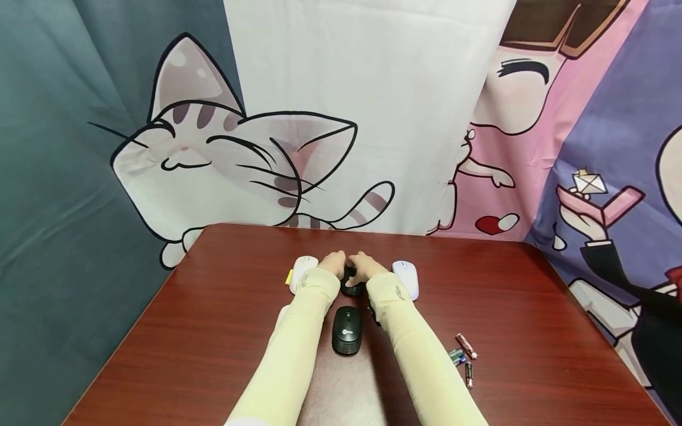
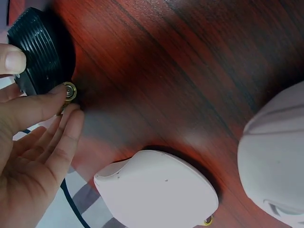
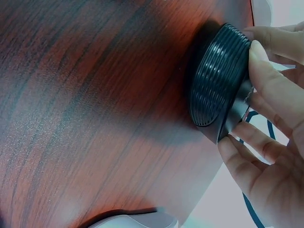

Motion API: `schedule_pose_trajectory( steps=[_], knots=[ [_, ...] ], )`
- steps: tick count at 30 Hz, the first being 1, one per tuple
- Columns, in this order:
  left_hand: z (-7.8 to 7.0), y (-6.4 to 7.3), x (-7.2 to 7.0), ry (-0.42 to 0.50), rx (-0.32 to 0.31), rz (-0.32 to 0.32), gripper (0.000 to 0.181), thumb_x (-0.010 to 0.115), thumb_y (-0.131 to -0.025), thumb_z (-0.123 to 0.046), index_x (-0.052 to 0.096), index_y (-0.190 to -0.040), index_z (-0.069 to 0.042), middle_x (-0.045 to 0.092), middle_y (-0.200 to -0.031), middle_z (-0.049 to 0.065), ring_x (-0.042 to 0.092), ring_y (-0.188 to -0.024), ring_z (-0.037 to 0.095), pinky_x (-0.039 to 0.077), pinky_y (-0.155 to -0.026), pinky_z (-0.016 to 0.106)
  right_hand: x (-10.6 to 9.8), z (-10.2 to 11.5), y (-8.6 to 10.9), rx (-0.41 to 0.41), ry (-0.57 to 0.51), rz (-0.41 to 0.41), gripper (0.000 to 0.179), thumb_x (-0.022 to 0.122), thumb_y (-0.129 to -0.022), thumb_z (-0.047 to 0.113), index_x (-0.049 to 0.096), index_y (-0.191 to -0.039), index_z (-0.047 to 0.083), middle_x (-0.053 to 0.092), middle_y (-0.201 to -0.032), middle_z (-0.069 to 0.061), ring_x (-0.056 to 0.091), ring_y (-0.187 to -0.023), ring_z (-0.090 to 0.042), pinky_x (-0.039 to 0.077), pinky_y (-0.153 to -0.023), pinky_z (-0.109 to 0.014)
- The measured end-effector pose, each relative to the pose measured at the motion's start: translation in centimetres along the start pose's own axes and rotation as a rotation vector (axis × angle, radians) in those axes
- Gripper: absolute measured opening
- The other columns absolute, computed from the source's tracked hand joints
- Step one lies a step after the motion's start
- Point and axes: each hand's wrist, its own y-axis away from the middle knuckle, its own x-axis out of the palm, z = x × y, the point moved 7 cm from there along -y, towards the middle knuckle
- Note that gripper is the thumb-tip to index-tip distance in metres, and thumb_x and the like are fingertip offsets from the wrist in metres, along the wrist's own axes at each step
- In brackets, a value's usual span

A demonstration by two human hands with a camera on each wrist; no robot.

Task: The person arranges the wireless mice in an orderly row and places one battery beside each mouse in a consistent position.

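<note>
My right hand (image 1: 364, 266) grips a black mouse (image 3: 221, 78) with ribbed sides. In the right wrist view its thumb lies on the mouse and its fingers (image 3: 237, 154) hold the edge. My left hand (image 2: 33, 156) pinches a small battery (image 2: 70, 91) between thumb and fingers, right beside that mouse; only the battery's round metal end shows. In the head view the left hand (image 1: 334, 263) partly covers the mouse. The mouse's underside is hidden. A second black mouse (image 1: 346, 331) lies on the table between the forearms.
White mice stand left (image 1: 303, 269) and right (image 1: 406, 278) of the hands; another is mostly behind the left sleeve. A yellow item (image 1: 288, 277) lies beside the left one. Several loose batteries (image 1: 466, 346) lie right of the right forearm. A printed curtain (image 1: 367, 89) hangs behind the table.
</note>
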Motion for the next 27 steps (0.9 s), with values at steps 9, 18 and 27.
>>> schedule_pose_trajectory(
  steps=[9, 18, 27],
  knots=[
    [0.2, -0.4, 0.1, -0.005, -0.01, 0.015, 0.014, 0.061, -0.086, -0.003, 0.061, -0.101, -0.001, 0.064, -0.108, 0.014, 0.061, -0.096, 0.025, 0.048, -0.08, 0.035, 0.0, 0.1, 0.4, 0.009, 0.001, -0.002, 0.048, 0.078, -0.076, 0.013, 0.059, -0.119, 0.004, 0.052, -0.118, -0.016, 0.053, -0.104, -0.026, 0.047, -0.092, -0.038],
    [-0.2, 0.3, -0.9, 0.014, -0.004, -0.043, 0.018, 0.059, -0.088, -0.001, 0.061, -0.106, 0.0, 0.065, -0.109, 0.016, 0.063, -0.096, 0.028, 0.051, -0.08, 0.035, 0.1, 0.5, -0.1, -0.005, 0.077, -0.011, 0.046, 0.079, -0.074, 0.011, 0.06, -0.115, 0.003, 0.056, -0.118, -0.016, 0.053, -0.11, -0.028, 0.047, -0.092, -0.039],
    [-0.1, 1.5, -3.9, 0.074, 0.014, -0.212, 0.032, 0.059, -0.088, -0.002, 0.053, -0.119, 0.002, 0.064, -0.11, 0.02, 0.063, -0.102, 0.036, 0.052, -0.086, 0.041, -0.4, 1.2, 0.1, -0.017, 0.094, 0.001, 0.052, 0.079, -0.073, 0.013, 0.06, -0.12, 0.004, 0.059, -0.119, -0.014, 0.051, -0.114, -0.026, 0.045, -0.095, -0.039]
  ],
)
